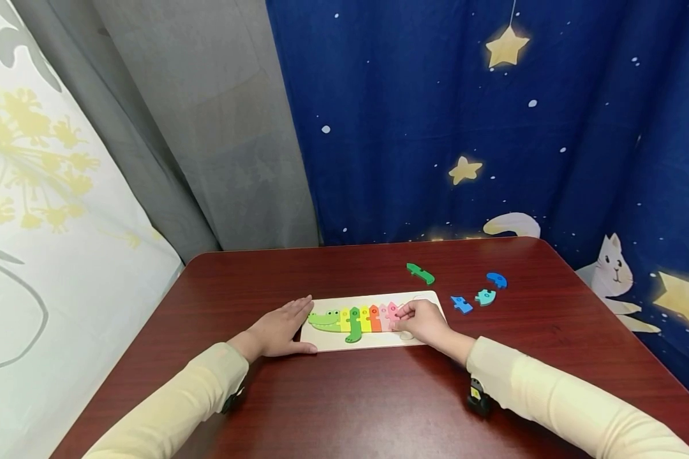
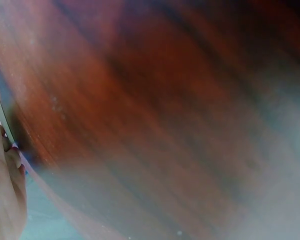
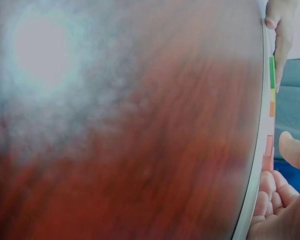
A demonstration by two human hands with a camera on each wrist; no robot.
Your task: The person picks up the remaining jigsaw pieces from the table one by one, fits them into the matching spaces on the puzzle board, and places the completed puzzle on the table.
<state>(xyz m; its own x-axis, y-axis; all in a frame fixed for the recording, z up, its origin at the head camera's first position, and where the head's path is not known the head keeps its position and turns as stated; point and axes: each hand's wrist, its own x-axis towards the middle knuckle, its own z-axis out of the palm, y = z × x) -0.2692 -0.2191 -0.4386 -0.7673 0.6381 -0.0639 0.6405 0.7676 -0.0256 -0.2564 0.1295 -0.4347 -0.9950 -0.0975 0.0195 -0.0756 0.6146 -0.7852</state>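
From my station I look down on a wooden crocodile puzzle board (image 1: pixel 330 345) lying flat on the red-brown table (image 1: pixel 367 401), between my two hands. At its 9 o'clock end the left hand (image 1: pixel 281 328) rests on the edge, fingers straight and held wide of the thumb, gripping nothing. At its 3 o'clock end the right hand (image 1: pixel 425 320) lies over the board, its fingers curled and their tips at the pink piece (image 1: pixel 393 311). The right wrist camera sees this edge-on and from low down, so I cannot tell whether thumb and fingers pinch that piece or only touch it. Running from 9 towards 3 o'clock on the board I read the green head (image 1: pixel 323 320), a yellow piece (image 1: pixel 345 320), a green leg piece (image 1: pixel 353 328) with its foot towards 6, a second yellow piece (image 1: pixel 365 319), an orange piece (image 1: pixel 375 319), a light pink piece (image 1: pixel 383 319) and the pink one. Off the board, at 12 o'clock from my right hand, lies a loose green piece (image 1: pixel 420 273); around 2 o'clock I have a blue piece (image 1: pixel 462 305), a teal piece (image 1: pixel 485 297) and a curved blue piece (image 1: pixel 496 280), all apart from one another.
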